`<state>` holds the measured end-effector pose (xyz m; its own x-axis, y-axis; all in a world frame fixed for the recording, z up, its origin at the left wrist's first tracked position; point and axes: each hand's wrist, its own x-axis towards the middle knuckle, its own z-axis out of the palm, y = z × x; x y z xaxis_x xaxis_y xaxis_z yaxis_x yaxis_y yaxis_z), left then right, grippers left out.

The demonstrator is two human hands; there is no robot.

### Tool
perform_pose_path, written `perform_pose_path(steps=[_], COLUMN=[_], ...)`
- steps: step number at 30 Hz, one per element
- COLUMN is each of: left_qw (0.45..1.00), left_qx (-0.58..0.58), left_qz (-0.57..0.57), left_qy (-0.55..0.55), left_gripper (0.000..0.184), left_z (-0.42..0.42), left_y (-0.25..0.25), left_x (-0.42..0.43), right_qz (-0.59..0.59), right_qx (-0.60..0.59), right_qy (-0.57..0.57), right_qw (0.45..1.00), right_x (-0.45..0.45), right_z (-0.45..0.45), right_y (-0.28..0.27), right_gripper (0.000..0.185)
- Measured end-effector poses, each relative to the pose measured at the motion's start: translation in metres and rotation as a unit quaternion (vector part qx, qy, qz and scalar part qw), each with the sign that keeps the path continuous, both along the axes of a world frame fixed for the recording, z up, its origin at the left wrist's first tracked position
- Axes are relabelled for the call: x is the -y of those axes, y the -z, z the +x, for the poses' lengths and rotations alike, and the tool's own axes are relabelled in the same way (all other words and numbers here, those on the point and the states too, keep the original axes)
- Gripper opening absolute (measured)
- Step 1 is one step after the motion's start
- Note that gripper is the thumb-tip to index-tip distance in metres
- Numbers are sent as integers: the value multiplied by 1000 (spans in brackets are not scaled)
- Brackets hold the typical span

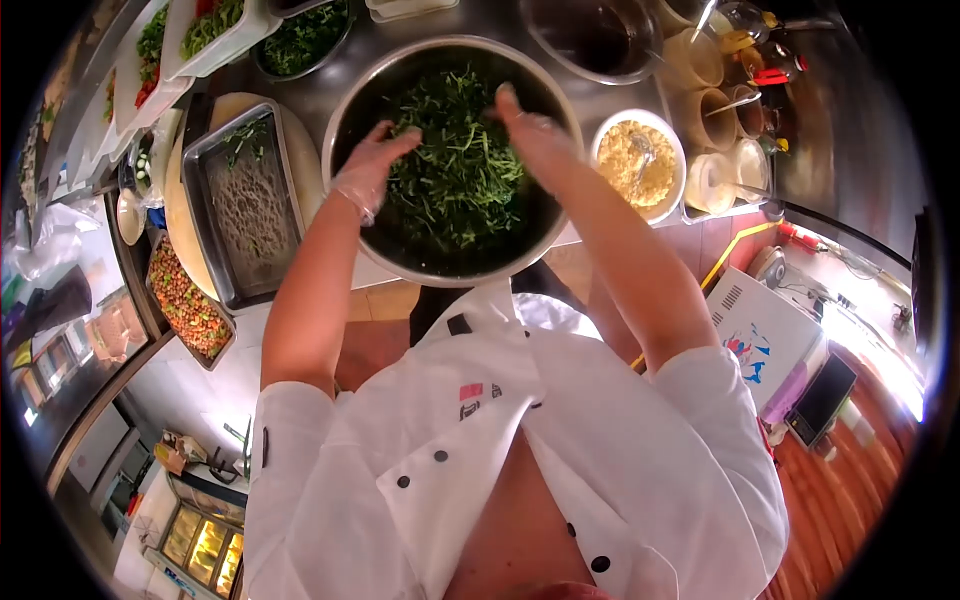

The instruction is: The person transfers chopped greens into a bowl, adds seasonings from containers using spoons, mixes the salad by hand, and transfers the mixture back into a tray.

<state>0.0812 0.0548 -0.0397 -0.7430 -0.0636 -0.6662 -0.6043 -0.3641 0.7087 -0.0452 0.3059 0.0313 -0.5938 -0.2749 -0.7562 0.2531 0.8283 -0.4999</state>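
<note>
Chopped green leaves [455, 165] lie heaped in a large round steel bowl [345, 95] on the metal counter. My left hand [378, 165], in a clear plastic glove, is inside the bowl at the left of the heap, its fingers apart and angled toward the greens. On the other side my right hand [530, 135], also gloved, is at the right edge of the heap with its fingers spread. Neither hand has anything gripped that I can see. Some fingertips are close to the leaves; whether they touch is unclear.
A steel tray [245, 200] with wet residue rests on a round board [180, 230] at left. To the right are a white bowl of yellow crumbly food [637, 165] and several seasoning containers [713, 118]. A dark liquid fills a round container [592, 35] behind.
</note>
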Motion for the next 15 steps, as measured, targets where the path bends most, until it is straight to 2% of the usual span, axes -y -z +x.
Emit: perform_pose_path(steps=[1, 2, 3, 4, 6, 7, 8, 10, 11, 12, 13, 14, 15], left_qw=[996, 992, 989, 985, 945, 944, 943, 978, 992, 993, 993, 992, 990], left_qx=[59, 69, 91, 108, 135, 128, 122, 50, -2, -16, -32, -36, 39], left_qz=[-69, -93, -111, -131, -287, -290, -294, -173, -109, -113, -117, -120, -126], left_qy=[-15, -48, -45, -41, 81, 88, 94, 102, 67, 36, 6, 4, -54], left_gripper=[118, 122, 121, 119, 110, 107, 105, 98, 91, 90, 90, 90, 93], left_z=[-6, -15, -25, -40, -66, -64, -61, -55, -35, -14, 1, 14, 34], left_y=[-38, -24, -12, -3, 1, -14, -30, -51, -51, -43, -28, 7, 53], left_x=[-6, -1, -6, -17, -39, -45, -51, -43, -36, -28, -22, -22, -26], right_qz=[-56, -110, -128, -128, -10, -12, -8, -41, 2, 2, -33, -65, -128], right_qx=[-15, -29, -47, -48, -23, -33, -30, 57, 3, 3, 48, 86, 127], right_qy=[79, 157, 145, 145, 147, 93, 93, 123, 72, 70, 165, 262, 365], right_qw=[995, 981, 980, 980, 989, 995, 995, 990, 997, 998, 985, 959, 914], right_x=[-4, -6, -6, 7, 46, 51, 48, 40, 24, 8, -4, -16, -23], right_z=[-8, -14, -19, -22, -12, -7, 0, 2, 10, 18, 27, 36, 51], right_y=[13, 27, 54, 59, 62, 44, 32, 5, -22, -19, 2, 23, 48], right_gripper=[91, 89, 88, 88, 85, 89, 89, 95, 95, 95, 91, 87, 82])
